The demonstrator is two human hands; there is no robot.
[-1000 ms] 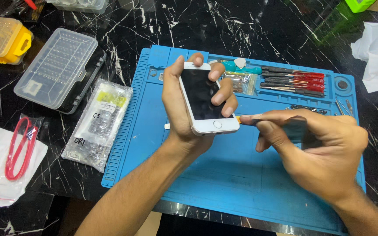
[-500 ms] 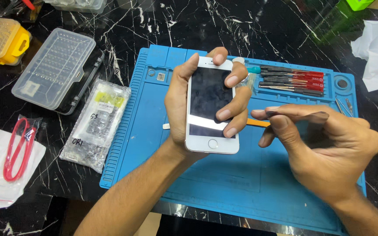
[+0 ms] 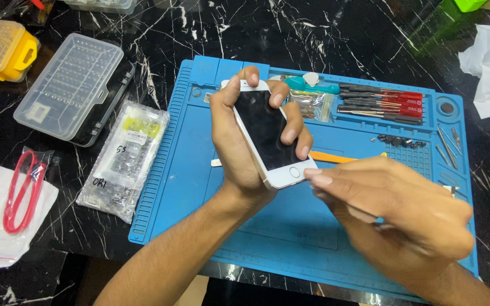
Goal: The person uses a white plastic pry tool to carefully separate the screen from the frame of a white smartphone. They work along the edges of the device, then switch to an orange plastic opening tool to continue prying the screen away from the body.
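A white smartphone [image 3: 267, 139] with a dark screen was held tilted above the blue work mat [image 3: 199, 170], the grip of the left hand [image 3: 239, 141] clenched around its edges, fingers curled over the glass. The right hand [image 3: 392, 209] was brought up against the phone's lower end, fingertips [image 3: 316, 177] touching just beside the round button; whether anything was pinched in that grip cannot be told. An orange pry tool [image 3: 341, 158] lay on the mat behind the hands, near a row of red-handled screwdrivers [image 3: 387, 105]. A clear parts case [image 3: 69, 85] rested on the black marble surface [image 3: 336, 34].
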